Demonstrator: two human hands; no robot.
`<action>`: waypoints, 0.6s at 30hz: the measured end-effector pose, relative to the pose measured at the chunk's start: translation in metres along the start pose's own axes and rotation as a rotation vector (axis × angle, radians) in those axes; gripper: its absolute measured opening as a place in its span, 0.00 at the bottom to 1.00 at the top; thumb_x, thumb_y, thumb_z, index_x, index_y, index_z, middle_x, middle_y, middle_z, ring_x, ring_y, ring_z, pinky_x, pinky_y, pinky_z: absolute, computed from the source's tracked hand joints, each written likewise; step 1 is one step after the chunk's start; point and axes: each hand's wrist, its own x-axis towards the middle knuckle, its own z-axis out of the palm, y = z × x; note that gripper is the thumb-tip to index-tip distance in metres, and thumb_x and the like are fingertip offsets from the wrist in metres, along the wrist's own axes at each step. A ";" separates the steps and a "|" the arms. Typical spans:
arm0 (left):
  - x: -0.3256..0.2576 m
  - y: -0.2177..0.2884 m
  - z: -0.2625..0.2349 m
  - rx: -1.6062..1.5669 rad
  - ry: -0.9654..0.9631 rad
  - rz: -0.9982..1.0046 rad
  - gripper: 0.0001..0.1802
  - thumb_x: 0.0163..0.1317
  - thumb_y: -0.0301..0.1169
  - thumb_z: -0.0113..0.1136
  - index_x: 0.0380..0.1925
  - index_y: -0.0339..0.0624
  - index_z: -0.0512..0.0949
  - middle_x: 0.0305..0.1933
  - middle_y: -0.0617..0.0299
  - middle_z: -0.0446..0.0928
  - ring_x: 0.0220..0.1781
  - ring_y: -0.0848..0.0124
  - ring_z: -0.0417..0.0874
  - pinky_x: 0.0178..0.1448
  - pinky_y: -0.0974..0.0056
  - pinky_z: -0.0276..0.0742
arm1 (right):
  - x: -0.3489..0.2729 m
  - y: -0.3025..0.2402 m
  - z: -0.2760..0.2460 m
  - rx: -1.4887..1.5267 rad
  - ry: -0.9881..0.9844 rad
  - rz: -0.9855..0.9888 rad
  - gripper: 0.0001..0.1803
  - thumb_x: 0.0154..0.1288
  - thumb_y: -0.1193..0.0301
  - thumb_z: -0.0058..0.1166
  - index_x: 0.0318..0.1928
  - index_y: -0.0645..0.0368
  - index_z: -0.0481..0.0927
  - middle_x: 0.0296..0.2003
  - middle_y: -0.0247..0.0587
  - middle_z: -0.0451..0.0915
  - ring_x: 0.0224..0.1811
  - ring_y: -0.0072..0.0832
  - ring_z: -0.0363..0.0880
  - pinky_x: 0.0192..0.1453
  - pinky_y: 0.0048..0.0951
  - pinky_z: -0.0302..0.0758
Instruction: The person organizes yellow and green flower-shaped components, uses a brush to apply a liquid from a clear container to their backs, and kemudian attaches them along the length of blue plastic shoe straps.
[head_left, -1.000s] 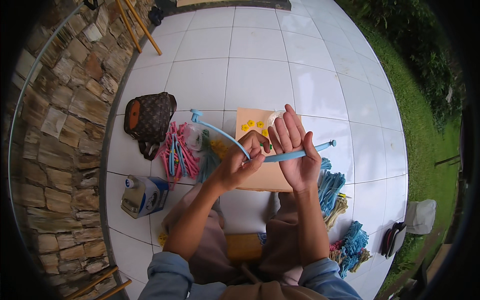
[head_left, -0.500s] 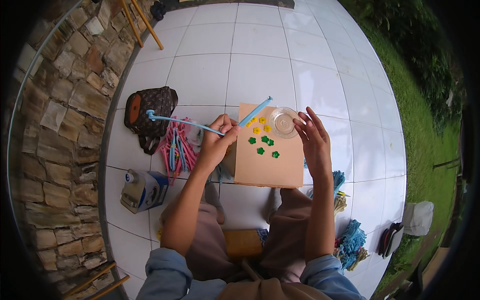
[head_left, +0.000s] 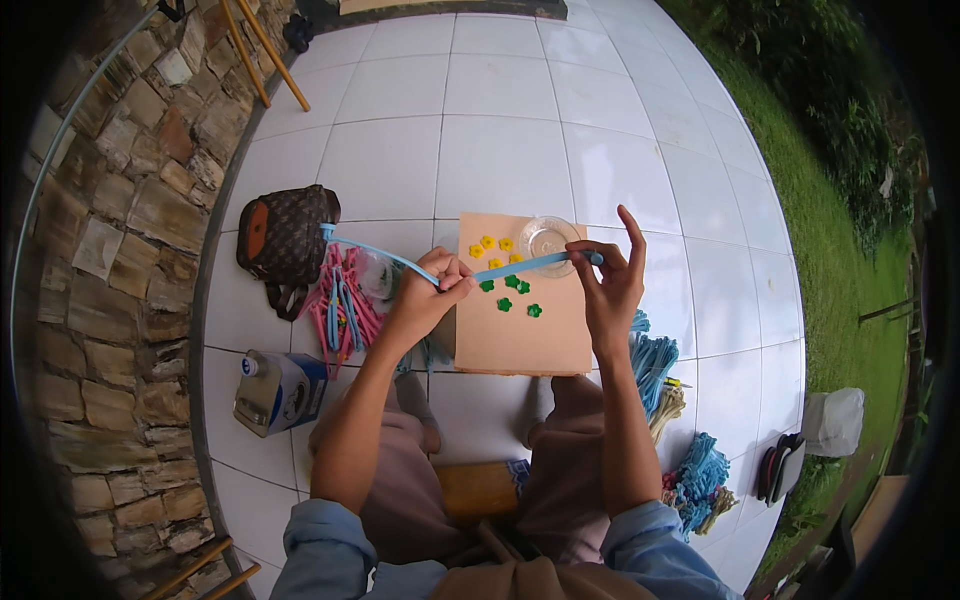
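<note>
A light-blue flexible strip [head_left: 520, 267] stretches nearly level between my hands, its thin tail curving away to the left with a small knob on the end. My left hand [head_left: 428, 296] is closed, pinching the strip near its middle. With thumb and forefinger my right hand [head_left: 611, 290] grips the strip's right end, other fingers raised. Below lies a tan board [head_left: 525, 345] bearing several yellow flower pieces [head_left: 488, 243] and several green flower pieces [head_left: 504, 305]. A clear round dish [head_left: 548, 238] sits at the board's far right, partly behind the strip and right fingers.
Left of the board are pink and blue strips [head_left: 345, 310], a brown patterned bag [head_left: 290, 235] and a metal can [head_left: 282, 392]. Bundles of blue cords [head_left: 655, 365] and more blue cords [head_left: 702, 470] lie to the right on white floor tiles. A stone wall [head_left: 120, 300] borders the left.
My right hand has closed on the strip's free end, which has swung down from an upward slant to nearly level. The whole view has shifted slightly.
</note>
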 end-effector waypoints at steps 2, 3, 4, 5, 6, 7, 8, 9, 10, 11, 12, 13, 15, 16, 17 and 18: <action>-0.001 0.003 0.005 -0.043 -0.027 -0.059 0.20 0.53 0.20 0.57 0.15 0.42 0.55 0.26 0.63 0.66 0.33 0.76 0.72 0.38 0.71 0.67 | 0.000 0.001 0.000 -0.095 0.048 -0.042 0.34 0.55 0.83 0.54 0.62 0.57 0.56 0.31 0.39 0.81 0.38 0.24 0.79 0.45 0.25 0.73; -0.001 0.004 0.008 -0.085 -0.051 -0.115 0.22 0.54 0.21 0.58 0.15 0.43 0.53 0.27 0.64 0.68 0.33 0.77 0.68 0.38 0.72 0.64 | 0.001 0.002 0.001 -0.188 0.094 -0.089 0.32 0.55 0.83 0.54 0.60 0.58 0.59 0.31 0.38 0.81 0.38 0.25 0.80 0.45 0.26 0.74; -0.001 0.004 0.013 -0.222 -0.083 -0.196 0.22 0.55 0.22 0.57 0.15 0.45 0.54 0.28 0.65 0.69 0.27 0.81 0.64 0.31 0.75 0.61 | 0.001 0.005 0.000 -0.185 0.088 -0.087 0.32 0.55 0.83 0.54 0.60 0.58 0.59 0.31 0.38 0.81 0.38 0.25 0.80 0.45 0.26 0.74; -0.003 0.006 0.016 -0.341 -0.129 -0.255 0.22 0.56 0.22 0.57 0.15 0.46 0.54 0.29 0.65 0.70 0.25 0.83 0.61 0.28 0.76 0.58 | 0.001 0.010 -0.001 -0.309 0.111 -0.171 0.30 0.55 0.84 0.54 0.58 0.58 0.61 0.32 0.39 0.81 0.38 0.28 0.80 0.45 0.28 0.74; -0.004 0.008 0.019 -0.461 -0.174 -0.312 0.22 0.57 0.22 0.57 0.15 0.47 0.54 0.30 0.64 0.70 0.23 0.85 0.59 0.25 0.77 0.55 | 0.002 0.013 0.000 -0.432 0.133 -0.256 0.28 0.54 0.84 0.54 0.55 0.58 0.63 0.32 0.39 0.81 0.38 0.30 0.80 0.45 0.29 0.74; -0.005 0.010 0.021 -0.511 -0.173 -0.333 0.22 0.57 0.22 0.56 0.15 0.48 0.54 0.29 0.65 0.70 0.21 0.86 0.56 0.23 0.78 0.51 | 0.002 0.012 0.003 -0.435 0.145 -0.250 0.23 0.56 0.82 0.54 0.52 0.59 0.64 0.32 0.39 0.81 0.35 0.26 0.80 0.42 0.25 0.74; -0.005 0.008 0.018 -0.513 -0.168 -0.334 0.22 0.57 0.22 0.56 0.15 0.48 0.54 0.29 0.65 0.70 0.21 0.86 0.56 0.23 0.78 0.51 | 0.003 0.014 0.007 -0.434 0.139 -0.251 0.23 0.56 0.82 0.54 0.52 0.59 0.64 0.32 0.39 0.81 0.35 0.26 0.80 0.42 0.25 0.74; -0.004 0.003 0.016 -0.468 -0.127 -0.331 0.21 0.57 0.22 0.56 0.15 0.48 0.54 0.28 0.66 0.70 0.22 0.86 0.58 0.24 0.78 0.53 | 0.004 0.020 0.012 -0.393 0.120 -0.196 0.22 0.56 0.82 0.54 0.51 0.59 0.64 0.32 0.39 0.81 0.36 0.27 0.80 0.43 0.26 0.74; -0.003 -0.002 0.011 -0.421 -0.081 -0.326 0.21 0.57 0.22 0.56 0.15 0.47 0.55 0.27 0.66 0.70 0.22 0.85 0.59 0.24 0.77 0.55 | 0.005 0.021 0.017 -0.348 0.099 -0.145 0.22 0.56 0.82 0.54 0.51 0.59 0.64 0.32 0.39 0.81 0.36 0.27 0.80 0.43 0.27 0.74; -0.002 -0.013 0.009 -0.164 0.050 -0.142 0.21 0.54 0.22 0.58 0.15 0.45 0.55 0.23 0.65 0.70 0.21 0.80 0.64 0.25 0.73 0.61 | 0.005 0.019 0.023 -0.336 0.056 -0.149 0.22 0.56 0.82 0.54 0.51 0.59 0.64 0.32 0.39 0.81 0.37 0.28 0.81 0.44 0.27 0.75; -0.003 -0.024 0.004 -0.163 0.061 -0.142 0.21 0.54 0.22 0.58 0.15 0.45 0.55 0.23 0.65 0.70 0.21 0.80 0.64 0.25 0.73 0.61 | 0.002 0.017 0.029 -0.319 0.002 -0.134 0.22 0.57 0.81 0.53 0.51 0.58 0.65 0.33 0.41 0.80 0.40 0.33 0.80 0.44 0.29 0.74; -0.002 -0.027 -0.001 0.083 0.156 -0.109 0.21 0.52 0.22 0.59 0.14 0.42 0.55 0.20 0.62 0.68 0.21 0.77 0.66 0.26 0.70 0.63 | -0.001 0.017 0.031 -0.315 -0.006 -0.139 0.22 0.57 0.81 0.53 0.51 0.58 0.65 0.33 0.41 0.80 0.40 0.33 0.80 0.44 0.29 0.74; 0.001 -0.040 -0.012 0.404 0.338 -0.103 0.20 0.48 0.24 0.60 0.13 0.38 0.56 0.15 0.57 0.64 0.19 0.70 0.67 0.27 0.66 0.64 | -0.004 0.019 0.035 -0.157 -0.287 -0.078 0.25 0.54 0.81 0.55 0.52 0.58 0.64 0.37 0.42 0.80 0.42 0.30 0.79 0.48 0.28 0.74; 0.001 -0.043 -0.020 0.405 0.345 -0.108 0.20 0.48 0.24 0.60 0.13 0.38 0.56 0.15 0.57 0.64 0.19 0.70 0.67 0.27 0.66 0.64 | -0.003 0.018 0.038 -0.154 -0.295 -0.080 0.25 0.54 0.81 0.55 0.52 0.58 0.64 0.37 0.42 0.80 0.42 0.30 0.79 0.48 0.28 0.74; 0.002 -0.046 -0.028 0.446 0.388 -0.121 0.17 0.47 0.24 0.59 0.13 0.36 0.60 0.17 0.53 0.66 0.20 0.63 0.70 0.27 0.62 0.66 | -0.001 0.016 0.040 -0.029 -0.263 -0.087 0.26 0.54 0.81 0.55 0.53 0.59 0.63 0.40 0.44 0.78 0.43 0.30 0.78 0.48 0.28 0.74; 0.002 -0.049 -0.036 0.489 0.430 -0.134 0.14 0.46 0.24 0.59 0.14 0.34 0.63 0.19 0.50 0.68 0.22 0.56 0.74 0.28 0.59 0.68 | 0.002 0.016 0.041 0.098 -0.230 -0.092 0.27 0.54 0.82 0.55 0.54 0.59 0.62 0.43 0.45 0.77 0.44 0.30 0.77 0.49 0.29 0.73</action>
